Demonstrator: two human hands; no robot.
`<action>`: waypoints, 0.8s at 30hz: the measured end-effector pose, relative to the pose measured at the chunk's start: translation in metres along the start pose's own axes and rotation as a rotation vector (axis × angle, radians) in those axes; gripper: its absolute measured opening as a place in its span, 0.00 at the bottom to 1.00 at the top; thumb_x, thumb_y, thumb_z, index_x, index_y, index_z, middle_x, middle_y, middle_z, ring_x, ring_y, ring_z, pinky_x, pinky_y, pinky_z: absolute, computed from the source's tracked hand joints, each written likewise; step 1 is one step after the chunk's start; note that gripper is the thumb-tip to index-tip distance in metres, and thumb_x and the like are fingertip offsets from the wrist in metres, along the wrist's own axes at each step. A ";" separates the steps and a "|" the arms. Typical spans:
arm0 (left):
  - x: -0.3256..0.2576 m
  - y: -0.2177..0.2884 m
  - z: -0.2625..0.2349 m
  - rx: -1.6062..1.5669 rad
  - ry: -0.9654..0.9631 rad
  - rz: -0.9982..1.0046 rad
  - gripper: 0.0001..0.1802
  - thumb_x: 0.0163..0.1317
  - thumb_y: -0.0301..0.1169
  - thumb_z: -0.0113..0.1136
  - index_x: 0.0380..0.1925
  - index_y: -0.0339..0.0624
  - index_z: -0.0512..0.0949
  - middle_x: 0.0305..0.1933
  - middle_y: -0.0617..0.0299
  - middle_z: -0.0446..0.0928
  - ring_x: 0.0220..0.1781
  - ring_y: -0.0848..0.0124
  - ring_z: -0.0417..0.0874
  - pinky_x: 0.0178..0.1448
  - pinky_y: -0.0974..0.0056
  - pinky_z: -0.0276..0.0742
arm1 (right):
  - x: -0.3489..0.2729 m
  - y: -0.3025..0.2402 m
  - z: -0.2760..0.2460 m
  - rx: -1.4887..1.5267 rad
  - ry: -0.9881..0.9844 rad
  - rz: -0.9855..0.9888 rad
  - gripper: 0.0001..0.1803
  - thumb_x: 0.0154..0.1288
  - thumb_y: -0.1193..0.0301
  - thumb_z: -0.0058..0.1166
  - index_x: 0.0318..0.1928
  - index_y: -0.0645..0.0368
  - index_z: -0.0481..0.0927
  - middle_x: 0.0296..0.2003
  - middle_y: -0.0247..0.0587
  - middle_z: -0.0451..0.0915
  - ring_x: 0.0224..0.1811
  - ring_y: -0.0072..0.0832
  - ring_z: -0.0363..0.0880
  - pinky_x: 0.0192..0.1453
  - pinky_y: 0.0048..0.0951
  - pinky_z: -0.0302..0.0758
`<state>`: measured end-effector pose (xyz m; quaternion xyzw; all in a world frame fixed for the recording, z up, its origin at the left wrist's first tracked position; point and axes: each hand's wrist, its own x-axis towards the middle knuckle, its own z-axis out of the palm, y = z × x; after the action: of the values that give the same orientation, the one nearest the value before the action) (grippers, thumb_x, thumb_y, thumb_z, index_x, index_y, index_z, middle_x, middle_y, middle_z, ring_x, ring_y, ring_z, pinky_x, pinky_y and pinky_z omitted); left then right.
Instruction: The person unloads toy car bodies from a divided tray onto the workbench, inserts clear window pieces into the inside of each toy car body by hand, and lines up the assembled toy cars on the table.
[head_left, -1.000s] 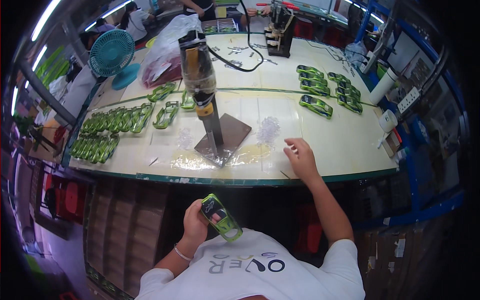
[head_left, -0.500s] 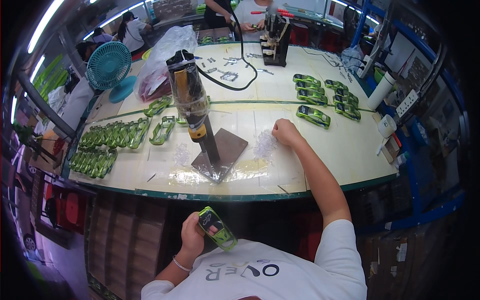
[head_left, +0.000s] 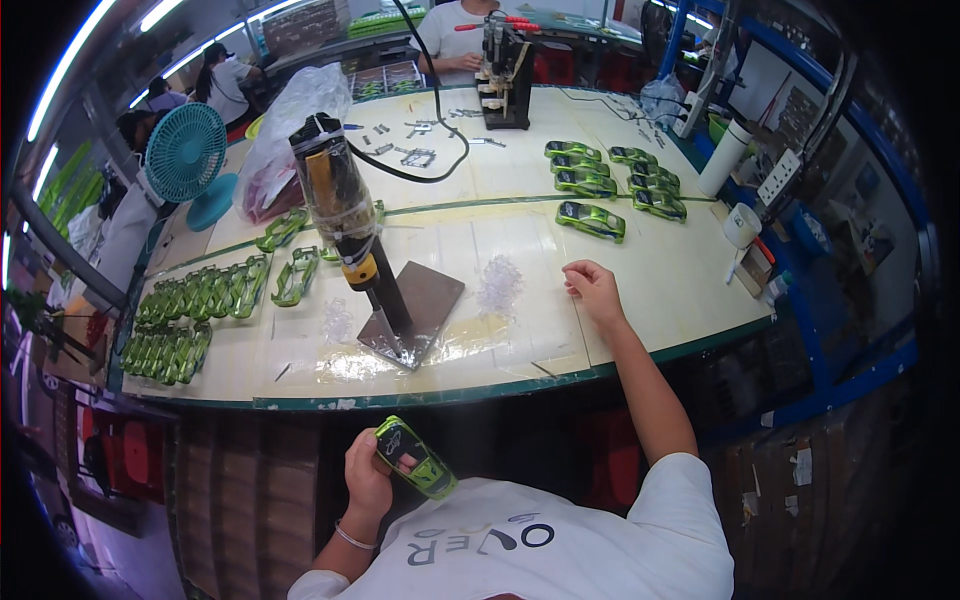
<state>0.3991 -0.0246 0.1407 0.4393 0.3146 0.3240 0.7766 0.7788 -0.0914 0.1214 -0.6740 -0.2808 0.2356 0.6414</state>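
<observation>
Close to my body, my left hand [head_left: 368, 475] grips a shiny green toy car body [head_left: 418, 462] with a dark roof, held tilted above the table's front edge. Over the table, my right hand [head_left: 597, 292] has its fingers curled together; anything between the fingertips is too small to make out. To its left lies a heap of small clear plastic pieces [head_left: 499, 284], apart from the hand. A yellow-and-black upright tool [head_left: 338, 205], wrapped in clear film, stands over a brown base plate [head_left: 432, 298]. A smaller heap of clear pieces [head_left: 338, 322] lies left of it.
Rows of green car frames [head_left: 205, 290] fill the table's left side; several finished-looking green cars [head_left: 590, 220] stand back right. Further off are a teal fan [head_left: 187, 150], a plastic bag [head_left: 300, 130], a black press [head_left: 506, 80], a white bottle [head_left: 725, 157] and a person [head_left: 455, 40] opposite.
My right hand has left the heap of clear pieces and moved right, fingers curled. The whole view has shifted a little. My left hand keeps holding the car body.
</observation>
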 end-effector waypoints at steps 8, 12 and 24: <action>-0.004 -0.002 0.011 0.030 -0.019 0.018 0.15 0.59 0.36 0.34 0.31 0.34 0.67 0.24 0.57 0.73 0.21 0.72 0.76 0.24 0.73 0.72 | -0.019 -0.011 -0.014 0.338 0.137 0.131 0.07 0.55 0.76 0.46 0.34 0.68 0.71 0.24 0.40 0.73 0.26 0.24 0.74 0.32 0.22 0.74; -0.008 -0.001 0.013 0.034 -0.029 0.019 0.15 0.59 0.36 0.34 0.31 0.34 0.67 0.24 0.57 0.73 0.21 0.72 0.76 0.24 0.73 0.72 | -0.020 -0.011 -0.017 0.323 0.140 0.170 0.08 0.54 0.78 0.47 0.35 0.70 0.71 0.26 0.43 0.74 0.26 0.27 0.75 0.33 0.22 0.75; -0.016 0.010 0.023 0.114 -0.149 -0.001 0.15 0.59 0.35 0.36 0.31 0.33 0.68 0.24 0.57 0.73 0.22 0.73 0.76 0.25 0.74 0.71 | -0.058 -0.031 0.004 0.440 -0.051 0.222 0.09 0.51 0.78 0.50 0.34 0.70 0.72 0.25 0.42 0.74 0.26 0.26 0.75 0.33 0.23 0.74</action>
<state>0.4056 -0.0438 0.1623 0.5054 0.2742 0.2715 0.7718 0.7314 -0.1279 0.1492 -0.5387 -0.1626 0.3771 0.7357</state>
